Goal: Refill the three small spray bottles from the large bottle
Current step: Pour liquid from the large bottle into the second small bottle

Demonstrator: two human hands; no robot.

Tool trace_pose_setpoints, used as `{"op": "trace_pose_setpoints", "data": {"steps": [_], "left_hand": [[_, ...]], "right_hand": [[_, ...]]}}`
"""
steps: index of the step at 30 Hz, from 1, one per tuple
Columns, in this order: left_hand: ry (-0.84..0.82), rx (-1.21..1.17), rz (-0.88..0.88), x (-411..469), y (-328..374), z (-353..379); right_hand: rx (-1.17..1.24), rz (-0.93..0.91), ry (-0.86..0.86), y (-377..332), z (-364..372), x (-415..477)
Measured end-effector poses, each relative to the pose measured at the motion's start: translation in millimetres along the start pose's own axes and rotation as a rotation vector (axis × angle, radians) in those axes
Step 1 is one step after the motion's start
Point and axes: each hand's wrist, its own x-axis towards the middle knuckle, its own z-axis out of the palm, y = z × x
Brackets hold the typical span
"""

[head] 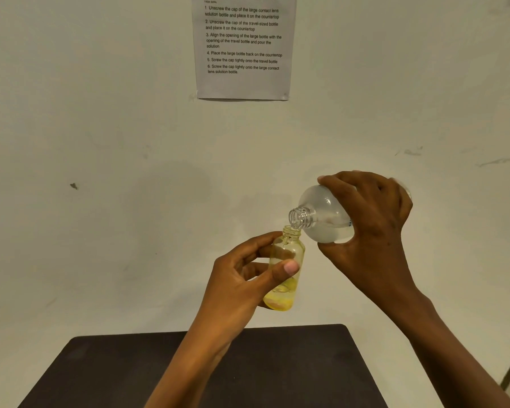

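pouring is the step in hand. the left grip (242,278) is clamped on the small bottle (290,245), thumb across the front and fingers behind, holding it in the air above the far edge of the dark table (189,372). the right grip (374,225) is wrapped round the body of the large bottle (321,216), fingers over the top and thumb beneath.

the small bottle stands near upright, long axis close to vertical, top leaning a little right, open neck up. only a shallow yellow pool sits at its bottom, so by my reading this fill has barely begun. the large bottle lies tipped, long axis near level, open mouth pointing left and slightly down, right at the small neck. i cannot tell whether the rims touch, and no stream shows clearly. its liquid lies along the lower side.

next calls for a slow further tilt, mouth kept centred over the narrow neck, and an easy return to upright before it overflows. the other 2 small bottles and the caps are out of view.
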Motion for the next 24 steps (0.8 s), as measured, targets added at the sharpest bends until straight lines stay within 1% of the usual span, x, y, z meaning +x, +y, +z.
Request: {"op": "trace_pose_setpoints", "data": {"steps": [24], "left_hand": [[0.01,0.015,0.007,0.0,1.1,-1.6]], "right_hand": [[-0.008,-0.008,0.001,-1.6,1.8,2.1]]}}
